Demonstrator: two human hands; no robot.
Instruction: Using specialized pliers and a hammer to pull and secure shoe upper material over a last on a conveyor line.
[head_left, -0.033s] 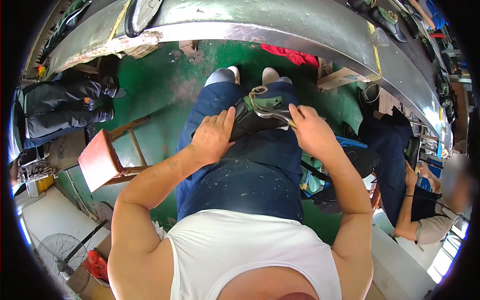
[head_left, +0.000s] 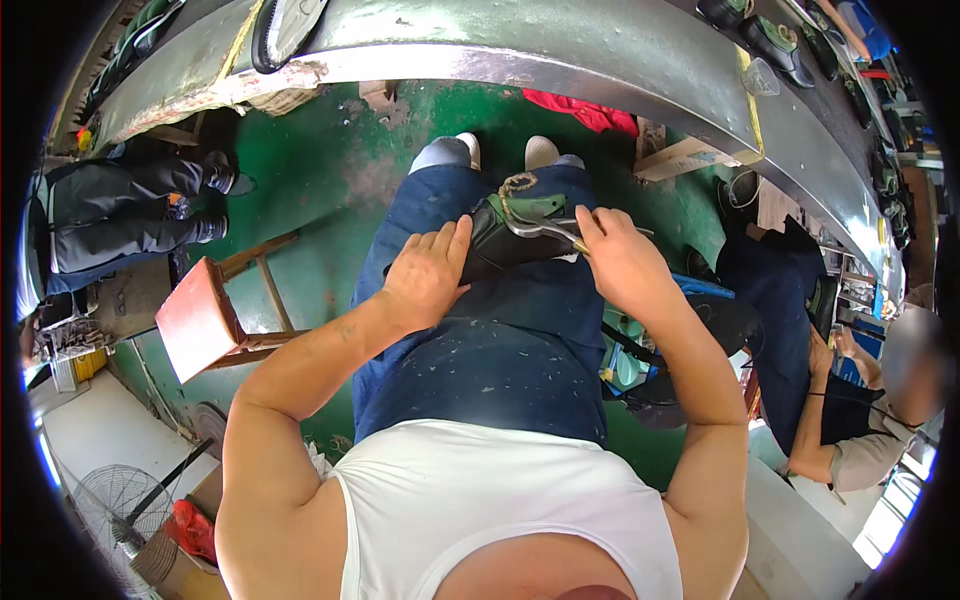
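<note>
A person in a white sleeveless top and dark blue, paint-flecked trousers sits at the centre of the frame, both bare forearms rising from the lower edge and bending inward over the lap. The left hand (head_left: 425, 275) lies palm-down on the left thigh, its fingers (head_left: 452, 245) spread narrowly and pressed against the side of a dark shoe upper (head_left: 500, 245) with a green collar, which rests across the thighs at centre frame. The right hand (head_left: 620, 262) comes in from the right, fingers curled closed around the handles of metal pincers (head_left: 540, 232), whose tip sits on the shoe's upper edge.

A long curved grey metal tabletop (head_left: 560, 50) arcs across the top of the frame, carrying more dark shoes (head_left: 770, 35) toward the upper right. Beneath it the green floor (head_left: 320, 170) is scuffed and stained. A wooden stool with a red seat (head_left: 200, 320) stands left of centre. Another person's dark-trousered legs (head_left: 120, 215) occupy the upper left; a further seated person (head_left: 860, 420) is at the right edge. A fan (head_left: 115, 500) sits at lower left, and a red cloth (head_left: 585, 110) lies under the tabletop.
</note>
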